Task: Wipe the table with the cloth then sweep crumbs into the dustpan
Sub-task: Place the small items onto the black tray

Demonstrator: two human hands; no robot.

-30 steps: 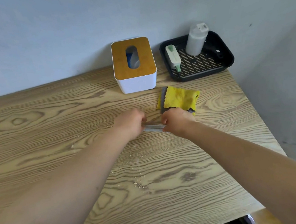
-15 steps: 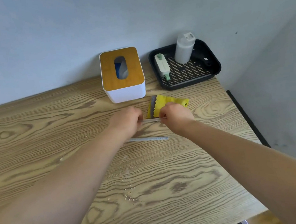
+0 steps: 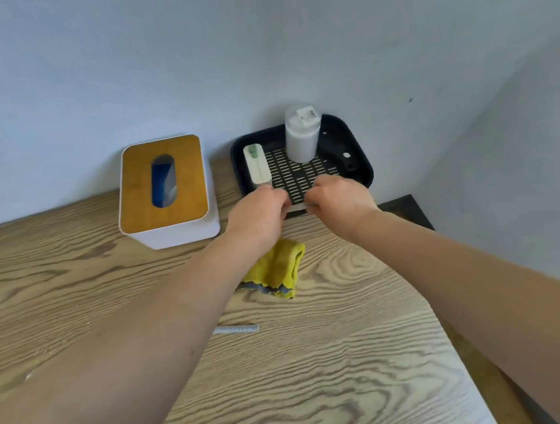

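Observation:
Both my hands are at the front rim of the black slotted tray (image 3: 359, 156). My left hand (image 3: 258, 210) and my right hand (image 3: 339, 199) each pinch one end of a thin pale bar (image 3: 297, 207) held level between them. Behind my left forearm the folded yellow cloth (image 3: 279, 268), with its grey edge, lies on the wooden table (image 3: 337, 360), touched by neither hand. A second thin pale strip (image 3: 238, 329) lies flat on the table nearer to me. One pale crumb speck (image 3: 28, 375) shows at the left; my arms cover much of the tabletop.
A white tissue box with a wooden lid (image 3: 163, 189) stands against the wall, left of the tray. In the tray are a white bottle (image 3: 302, 136) and a white-and-green brush (image 3: 257, 166). The table's right edge runs close beside my right arm.
Both hands moved away from me, from in front of the cloth to the tray's front rim, carrying the thin bar. The view tilted up. The other strip stayed on the table.

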